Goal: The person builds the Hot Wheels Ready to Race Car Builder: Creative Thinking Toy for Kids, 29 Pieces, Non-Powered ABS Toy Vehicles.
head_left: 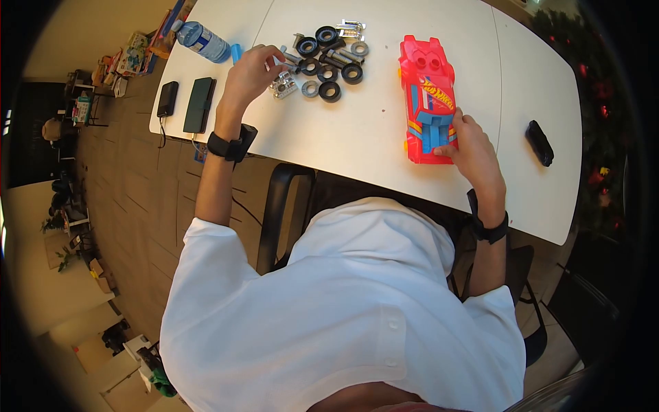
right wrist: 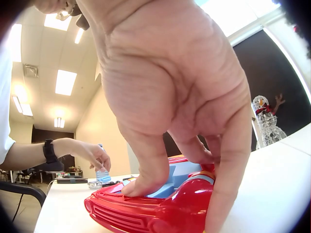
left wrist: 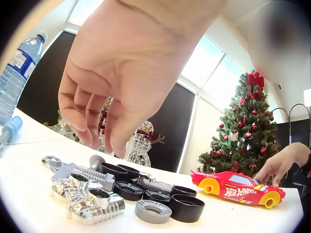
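A red toy car (head_left: 429, 96) with yellow wheels and a blue interior lies on the white table. My right hand (head_left: 475, 152) grips its near end, the thumb on the body and the fingers along the side, as the right wrist view shows on the red body (right wrist: 184, 208). My left hand (head_left: 250, 79) hovers with bent, relaxed fingers and nothing visible in them, over the left edge of a pile of parts: black rings (head_left: 329, 91), grey rings (left wrist: 153, 211), grey bolts (left wrist: 92, 175) and a chrome engine piece (left wrist: 87, 201).
A water bottle (head_left: 202, 41) and a blue-handled object (head_left: 237, 53) stand or lie past the left hand. A dark phone (head_left: 200, 105) and a black power bank (head_left: 167, 99) lie at the table's left. A black case (head_left: 539, 143) is at the right.
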